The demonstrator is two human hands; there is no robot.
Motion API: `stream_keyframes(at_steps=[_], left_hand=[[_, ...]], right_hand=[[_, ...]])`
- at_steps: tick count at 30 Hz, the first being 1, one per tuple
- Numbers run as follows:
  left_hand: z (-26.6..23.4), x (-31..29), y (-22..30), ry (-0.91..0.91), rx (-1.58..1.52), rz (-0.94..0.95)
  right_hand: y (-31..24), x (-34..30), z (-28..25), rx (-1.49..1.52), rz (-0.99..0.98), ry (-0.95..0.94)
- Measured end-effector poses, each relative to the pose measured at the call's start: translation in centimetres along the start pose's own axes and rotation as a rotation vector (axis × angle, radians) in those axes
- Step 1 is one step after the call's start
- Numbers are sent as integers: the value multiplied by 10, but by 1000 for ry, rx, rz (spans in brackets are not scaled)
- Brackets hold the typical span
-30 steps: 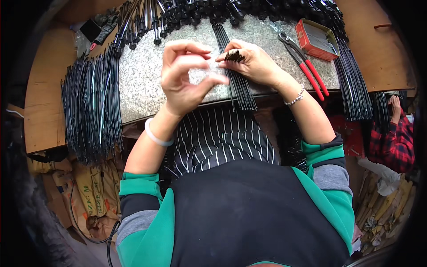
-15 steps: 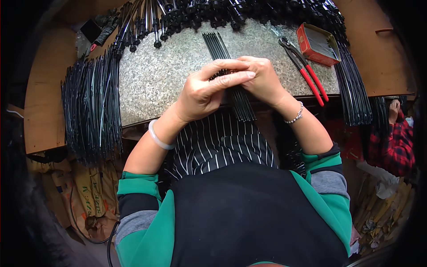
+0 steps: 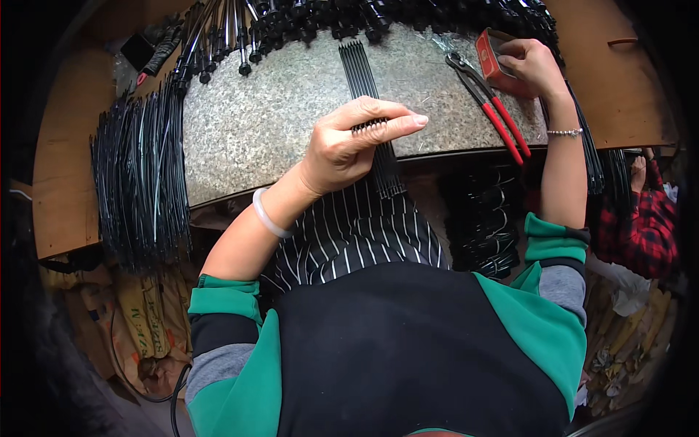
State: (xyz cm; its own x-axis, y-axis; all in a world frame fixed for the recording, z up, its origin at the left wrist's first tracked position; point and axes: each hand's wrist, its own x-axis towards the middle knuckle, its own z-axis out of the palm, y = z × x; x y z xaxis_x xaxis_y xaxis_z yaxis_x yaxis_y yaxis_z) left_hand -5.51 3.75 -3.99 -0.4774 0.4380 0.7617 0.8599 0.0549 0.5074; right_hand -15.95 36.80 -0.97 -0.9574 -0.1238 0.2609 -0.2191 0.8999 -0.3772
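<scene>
My left hand point(image 3: 353, 142) is closed around a flat row of thin black rods point(image 3: 357, 69) with pointed ends. The row reaches from over the stone-topped table point(image 3: 255, 124) down past its near edge toward my lap. Small dark bits show between the fingers, too small to name. At the right, my right hand point(image 3: 537, 67) dips into a small red box point(image 3: 485, 57), thumb and fingers drawn together. What those fingertips hold, if anything, is hidden. Red-handled pliers point(image 3: 502, 127) lie just left of that hand.
Black rods with dark knobs point(image 3: 313, 22) crowd the table's far side. A thick bunch of thin black rods point(image 3: 142, 175) hangs over the left edge, with more at the right. Dark bundles point(image 3: 484, 226) sit below. Another person in a plaid sleeve point(image 3: 644, 229) is at far right.
My right hand has left the row of rods and moved right, into the red box. My left hand keeps its hold on the rods.
</scene>
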Motion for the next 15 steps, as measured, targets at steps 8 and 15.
stream_keyframes(at_steps=[8, 15], left_hand=[[8, 1, -4, -12, 83, 24], [8, -2, -7, -25, 27, -19]], right_hand=[[16, -6, 0, -218, -229, 54], [-87, -56, -5, 454, -283, 79]])
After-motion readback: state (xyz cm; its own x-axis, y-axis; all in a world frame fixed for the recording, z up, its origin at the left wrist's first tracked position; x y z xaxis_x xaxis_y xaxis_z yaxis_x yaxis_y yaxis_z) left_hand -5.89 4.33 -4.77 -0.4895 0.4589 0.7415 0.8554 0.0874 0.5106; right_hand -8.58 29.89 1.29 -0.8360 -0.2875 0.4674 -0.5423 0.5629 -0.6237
